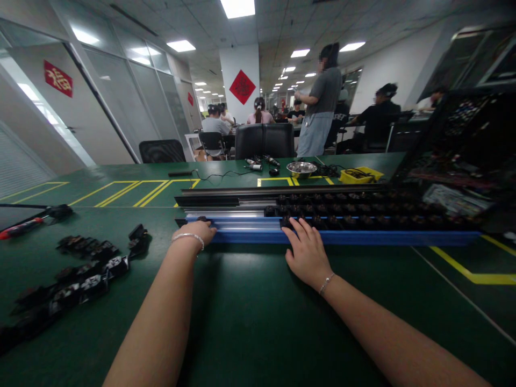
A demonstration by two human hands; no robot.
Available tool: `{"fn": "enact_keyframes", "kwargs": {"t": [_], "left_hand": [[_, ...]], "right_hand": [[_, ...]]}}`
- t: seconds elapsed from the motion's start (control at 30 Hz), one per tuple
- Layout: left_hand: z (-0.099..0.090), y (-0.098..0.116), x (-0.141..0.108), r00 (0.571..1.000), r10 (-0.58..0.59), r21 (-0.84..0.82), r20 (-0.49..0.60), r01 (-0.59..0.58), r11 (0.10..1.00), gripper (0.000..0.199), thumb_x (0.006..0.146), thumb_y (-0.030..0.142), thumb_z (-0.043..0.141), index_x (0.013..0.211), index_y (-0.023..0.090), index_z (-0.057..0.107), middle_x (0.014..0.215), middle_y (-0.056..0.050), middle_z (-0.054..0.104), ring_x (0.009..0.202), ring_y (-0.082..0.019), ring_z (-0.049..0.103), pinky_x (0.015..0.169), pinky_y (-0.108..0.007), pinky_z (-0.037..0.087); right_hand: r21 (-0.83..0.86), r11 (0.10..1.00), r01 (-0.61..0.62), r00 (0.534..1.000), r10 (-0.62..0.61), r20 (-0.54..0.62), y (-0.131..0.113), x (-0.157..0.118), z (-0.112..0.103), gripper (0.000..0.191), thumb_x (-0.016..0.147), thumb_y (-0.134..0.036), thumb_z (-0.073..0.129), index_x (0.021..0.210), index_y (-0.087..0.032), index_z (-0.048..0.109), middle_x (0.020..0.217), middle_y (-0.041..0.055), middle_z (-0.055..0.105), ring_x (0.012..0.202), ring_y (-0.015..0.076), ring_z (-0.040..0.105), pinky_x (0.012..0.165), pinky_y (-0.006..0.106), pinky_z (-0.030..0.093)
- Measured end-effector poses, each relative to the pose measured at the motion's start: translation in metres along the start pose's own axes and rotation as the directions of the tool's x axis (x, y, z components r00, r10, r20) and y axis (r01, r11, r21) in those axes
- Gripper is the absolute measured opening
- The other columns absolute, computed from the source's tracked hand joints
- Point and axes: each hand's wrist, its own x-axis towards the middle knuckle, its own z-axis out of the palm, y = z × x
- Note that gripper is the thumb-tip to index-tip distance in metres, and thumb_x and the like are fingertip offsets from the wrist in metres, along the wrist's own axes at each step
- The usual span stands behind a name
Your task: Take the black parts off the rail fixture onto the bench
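Observation:
A long blue metal rail (250, 235) lies crosswise on the table in front of me. Black block-like parts (336, 221) sit in rows along its right side and in the dark rails behind it. At the rail's left end, my left hand (195, 232) is closed on a small black part (202, 219), its fingertips mostly hidden. My right hand (307, 251) rests with fingers apart at the leftmost black part of the front row, touching it. Between my hands a stretch of silvery channel (245, 222) shows in the rail.
Several loose black parts (91, 282) lie in rows to my left, beyond them a red-handled tool (22, 228). Farther back are a metal bowl (301, 170), a yellow tray (373, 175) and cables. A large dark open case (463, 134) stands at right. People sit and stand behind the table.

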Motion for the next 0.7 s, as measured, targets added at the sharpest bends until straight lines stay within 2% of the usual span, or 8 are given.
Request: {"fn": "enact_keyframes", "kwargs": {"t": [0.13,0.43,0.7], "left_hand": [[0.0,-0.006,0.004,1.0,-0.006,-0.006,0.015,0.006,1.0,0.056,0.085,0.047,0.031,0.133,0.022,0.045,0.136,-0.008,0.047,0.123,-0.025,0.045,0.1,-0.034,0.036],[0.006,-0.017,0.011,0.999,-0.041,-0.039,-0.003,0.041,0.998,0.056,0.084,0.052,0.032,0.132,0.027,0.047,0.133,-0.009,0.05,0.12,-0.027,0.048,0.097,-0.038,0.04],[0.003,-0.017,0.009,1.0,-0.019,-0.055,-0.021,0.018,0.998,0.054,0.084,0.05,0.033,0.129,0.026,0.05,0.131,-0.007,0.053,0.118,-0.026,0.05,0.098,-0.035,0.04]], "right_hand": [[0.001,1.0,-0.006,1.0,0.006,0.0,0.0,0.0,0.0,0.049,0.077,-0.021,0.046,0.126,-0.022,0.049,0.142,0.0057,0.037,0.132,0.0248,0.024,0.106,0.047,0.02],[0.01,1.0,-0.002,1.0,0.002,-0.01,0.0,0.0,0.0,0.049,0.076,-0.02,0.046,0.125,-0.022,0.05,0.141,0.0058,0.038,0.132,0.0248,0.025,0.106,0.047,0.021],[-0.001,1.0,-0.003,1.0,0.003,-0.001,0.0,0.0,0.0,0.049,0.076,-0.02,0.046,0.125,-0.022,0.049,0.142,0.0057,0.038,0.132,0.0248,0.025,0.106,0.047,0.021]]}}
